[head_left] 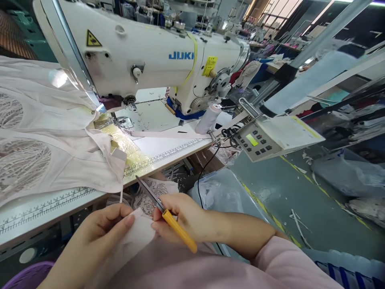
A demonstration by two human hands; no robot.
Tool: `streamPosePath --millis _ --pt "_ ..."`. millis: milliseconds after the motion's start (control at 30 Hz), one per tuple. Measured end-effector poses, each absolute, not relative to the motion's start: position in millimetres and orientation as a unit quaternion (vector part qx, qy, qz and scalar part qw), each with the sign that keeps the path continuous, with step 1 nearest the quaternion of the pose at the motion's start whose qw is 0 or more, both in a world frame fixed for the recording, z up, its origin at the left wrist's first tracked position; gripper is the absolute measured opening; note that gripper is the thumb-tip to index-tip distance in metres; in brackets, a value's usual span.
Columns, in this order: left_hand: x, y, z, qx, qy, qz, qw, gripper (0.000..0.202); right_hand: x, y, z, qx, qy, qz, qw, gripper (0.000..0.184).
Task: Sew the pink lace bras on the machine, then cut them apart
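My left hand (100, 228) pinches a pale pink piece of fabric (136, 237) between thumb and fingers, low in front of the table edge. My right hand (180, 214) is closed around yellow-handled thread snips (167, 214), whose metal blades point up and left toward the fabric's lace edge (150, 190). Both hands sit close together, touching the same fabric. A pile of pink and lace garments (45, 136) lies on the table at the left.
A white JUKI sewing machine (144, 56) stands on the white table (168, 146), which has a ruler strip along its front edge. A thread cone (208, 118) and control panel (264, 140) are at right. Plastic bags (222, 192) lie on the green floor.
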State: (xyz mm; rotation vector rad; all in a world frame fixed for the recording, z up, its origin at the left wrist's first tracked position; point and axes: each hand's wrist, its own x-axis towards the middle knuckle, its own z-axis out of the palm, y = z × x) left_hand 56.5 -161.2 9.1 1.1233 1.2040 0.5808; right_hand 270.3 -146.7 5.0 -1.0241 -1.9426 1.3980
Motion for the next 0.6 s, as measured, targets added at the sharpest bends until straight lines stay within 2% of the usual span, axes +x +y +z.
streamPosePath --millis 100,233,300,400,467,600 --pt "63 -162 20 0.407 0.515 0.271 0.704 0.035 273 -149 20 -0.379 -0.708 0.532 0.268 0.024" --pt "72 -165 13 0.387 0.532 0.276 0.7 0.039 279 -147 26 -0.383 -0.687 0.568 0.242 0.021" --pt "78 -167 6 0.384 0.547 0.274 0.692 0.038 285 -143 20 -0.359 -0.664 0.626 0.195 0.026" --pt "90 -170 3 0.367 0.562 0.285 0.684 0.035 299 -131 5 -0.316 -0.675 0.657 0.115 0.048" --pt "97 -171 4 0.358 0.552 0.292 0.694 0.036 309 -123 -4 -0.292 -0.732 0.613 0.049 0.058" --pt "102 -169 5 0.363 0.552 0.285 0.694 0.037 324 -113 -12 -0.24 -0.803 0.539 -0.085 0.057"
